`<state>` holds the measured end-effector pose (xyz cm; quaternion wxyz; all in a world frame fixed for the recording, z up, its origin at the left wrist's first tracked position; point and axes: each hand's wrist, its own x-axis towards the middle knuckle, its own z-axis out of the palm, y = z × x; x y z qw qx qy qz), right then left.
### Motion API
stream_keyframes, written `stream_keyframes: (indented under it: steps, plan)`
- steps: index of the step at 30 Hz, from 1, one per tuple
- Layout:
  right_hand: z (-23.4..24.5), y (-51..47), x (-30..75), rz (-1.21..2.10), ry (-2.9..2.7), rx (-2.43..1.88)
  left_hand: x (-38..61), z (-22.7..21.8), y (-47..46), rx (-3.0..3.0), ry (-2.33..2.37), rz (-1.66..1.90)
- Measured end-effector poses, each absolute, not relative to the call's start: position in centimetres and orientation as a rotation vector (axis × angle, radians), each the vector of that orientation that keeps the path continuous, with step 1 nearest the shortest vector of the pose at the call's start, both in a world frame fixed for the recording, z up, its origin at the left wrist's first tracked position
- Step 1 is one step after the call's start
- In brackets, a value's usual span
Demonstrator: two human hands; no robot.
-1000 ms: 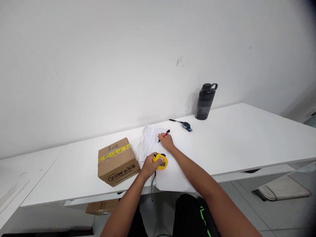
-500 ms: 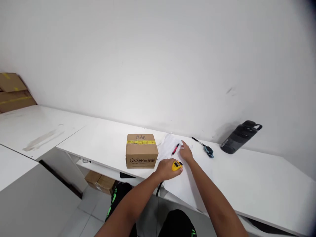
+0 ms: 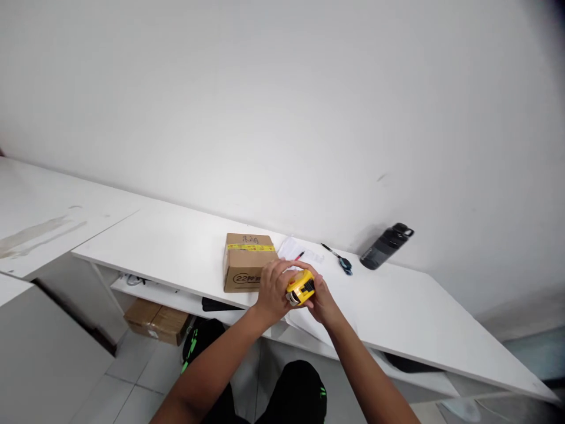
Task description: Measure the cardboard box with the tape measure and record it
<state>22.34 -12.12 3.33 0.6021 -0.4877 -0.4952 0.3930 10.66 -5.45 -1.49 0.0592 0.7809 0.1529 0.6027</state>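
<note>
A yellow tape measure (image 3: 301, 287) with a black lock button is held between both hands, above the front of the white table. My left hand (image 3: 272, 290) closes on its left side, near the metal tape end. My right hand (image 3: 324, 299) grips it from the right. Behind the hands lie white sheets of paper (image 3: 332, 282), with a red and black pen (image 3: 299, 256) on them that is partly hidden by the fingers. Just left of my left hand sits a closed cardboard box (image 3: 247, 262) with yellow tape across its top.
Toward the wall lie a black pen (image 3: 330, 250) and a dark blue object (image 3: 345, 266), perhaps scissors or a tape. A dark water bottle (image 3: 386, 246) stands to their right. Cardboard boxes (image 3: 156, 320) rest on the floor under the white table (image 3: 176, 247).
My right hand has left the paper and come to the tape measure, which was in my left hand alone. The tape measure is now raised and turned. The view has shifted to the right.
</note>
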Motion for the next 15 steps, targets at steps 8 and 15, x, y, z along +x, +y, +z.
stream_keyframes:
  steps: [8, 15]
  plan:
    - [10.6, -1.5, 12.7, 0.150, -1.584, -1.607, 1.7, -0.5, -0.5, 1.570, 1.415, 1.597]
    - [7.9, 1.8, 10.1, -0.080, -1.784, -1.787, 2.7, -3.4, 0.5, 1.294, 1.105, 1.496]
